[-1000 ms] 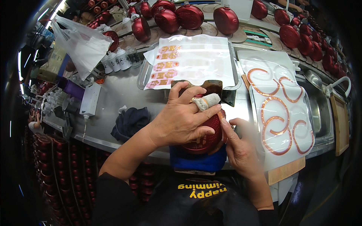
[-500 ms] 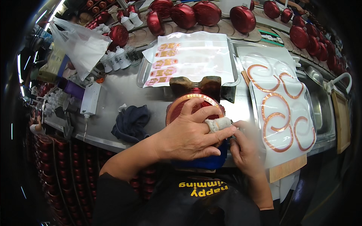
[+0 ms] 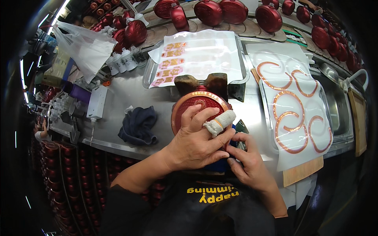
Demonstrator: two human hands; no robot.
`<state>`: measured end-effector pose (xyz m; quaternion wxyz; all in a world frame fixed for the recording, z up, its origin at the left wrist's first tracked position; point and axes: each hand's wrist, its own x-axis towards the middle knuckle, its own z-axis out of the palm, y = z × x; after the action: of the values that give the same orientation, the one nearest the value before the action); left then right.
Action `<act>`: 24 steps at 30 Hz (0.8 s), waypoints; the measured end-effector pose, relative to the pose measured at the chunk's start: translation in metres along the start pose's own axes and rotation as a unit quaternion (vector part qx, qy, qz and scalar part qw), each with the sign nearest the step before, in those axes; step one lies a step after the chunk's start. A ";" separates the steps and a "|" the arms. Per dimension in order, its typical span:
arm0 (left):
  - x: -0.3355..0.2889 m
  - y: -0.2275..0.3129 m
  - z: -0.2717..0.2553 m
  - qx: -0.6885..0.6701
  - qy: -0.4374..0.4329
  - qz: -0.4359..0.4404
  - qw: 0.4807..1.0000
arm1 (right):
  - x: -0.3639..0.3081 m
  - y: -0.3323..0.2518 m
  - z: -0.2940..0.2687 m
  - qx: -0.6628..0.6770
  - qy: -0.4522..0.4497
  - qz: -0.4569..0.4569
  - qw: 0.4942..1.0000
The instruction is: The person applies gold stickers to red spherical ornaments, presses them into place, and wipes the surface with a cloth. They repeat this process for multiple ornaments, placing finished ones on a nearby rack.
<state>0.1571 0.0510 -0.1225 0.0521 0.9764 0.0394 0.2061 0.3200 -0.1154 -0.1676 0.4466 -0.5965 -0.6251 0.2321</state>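
A round, flat red bottle [image 3: 183, 111] with a copper-coloured band [image 3: 179, 103] around its rim sits in front of me, its neck end at a dark notched rest [image 3: 215, 82]. My left hand [image 3: 201, 139] lies over its face with the fingers spread. One of its fingers wears a white cloth sleeve [image 3: 223, 121] tied with an orange band. At the bottle's lower right, beside the left thumb, my right hand [image 3: 250, 163] has thumb and fingertips drawn together. What they pinch, if anything, is hidden. Blue material [image 3: 214, 166] shows beneath the bottle.
A tray behind holds a sheet of gold-pink labels [image 3: 172, 61]. On the right, a clear sheet carries several curved copper strips [image 3: 289, 92]. A dark blue cloth [image 3: 138, 126] lies left, near a white box [image 3: 97, 103]. Red bottles [image 3: 208, 12] line the back; a sink [image 3: 338, 106] is far right.
My left hand has tilted, and its sleeved finger now points up and right. The right hand has dropped lower, from beside the sleeve to near the left thumb. The view has shifted slightly.
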 end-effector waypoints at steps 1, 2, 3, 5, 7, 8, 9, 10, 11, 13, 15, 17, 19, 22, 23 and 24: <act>-0.001 0.002 0.000 0.016 -0.007 -0.002 1.000 | 0.000 -0.002 -0.002 -0.005 -0.017 0.009 1.000; -0.003 0.002 0.000 0.023 -0.003 -0.002 1.000 | 0.000 -0.003 -0.005 -0.013 -0.003 0.005 1.000; -0.004 0.002 0.000 0.008 0.004 -0.003 1.000 | 0.000 -0.004 -0.009 -0.022 0.001 0.014 1.000; -0.008 0.001 -0.001 -0.022 0.022 -0.005 1.000 | 0.002 -0.003 -0.014 -0.049 0.025 0.024 0.998; -0.011 0.005 0.001 -0.025 0.031 -0.020 0.999 | 0.007 -0.001 -0.017 -0.085 0.068 0.028 0.994; -0.012 0.007 0.003 -0.029 0.032 -0.032 0.999 | 0.010 0.001 -0.016 -0.093 0.078 0.017 0.992; -0.013 0.012 0.006 -0.021 0.054 -0.054 0.997 | 0.013 0.002 -0.015 -0.106 0.077 -0.003 0.991; -0.015 0.019 0.009 -0.016 0.070 -0.081 0.994 | 0.015 0.004 -0.012 -0.113 0.074 -0.011 0.991; -0.016 0.026 0.013 -0.010 0.086 -0.109 0.990 | 0.018 0.005 -0.010 -0.120 0.070 -0.017 0.990; -0.015 0.039 0.025 0.048 0.098 -0.145 0.983 | 0.021 0.007 -0.005 -0.112 0.077 -0.036 0.990; -0.013 0.048 0.037 0.079 0.111 -0.178 0.975 | 0.024 0.009 -0.003 -0.118 0.083 -0.053 0.988; -0.011 0.050 0.043 0.093 0.115 -0.193 0.970 | 0.026 0.012 -0.004 -0.134 0.096 -0.068 0.984; -0.009 0.050 0.044 0.107 0.117 -0.206 0.966 | 0.026 0.013 -0.005 -0.147 0.082 -0.072 0.983; -0.010 0.050 0.038 0.095 0.122 -0.192 0.969 | 0.026 0.013 -0.006 -0.154 0.080 -0.077 0.982; -0.011 0.050 0.036 0.095 0.124 -0.190 0.969 | 0.027 0.013 -0.006 -0.155 0.081 -0.079 0.981; -0.011 0.050 0.034 0.095 0.126 -0.189 0.969 | 0.027 0.013 -0.006 -0.155 0.080 -0.077 0.982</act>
<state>0.1635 -0.0028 -0.1520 -0.0079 0.9179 0.2484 0.3094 0.3350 -0.0892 -0.1675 0.4137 -0.6249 -0.6603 0.0489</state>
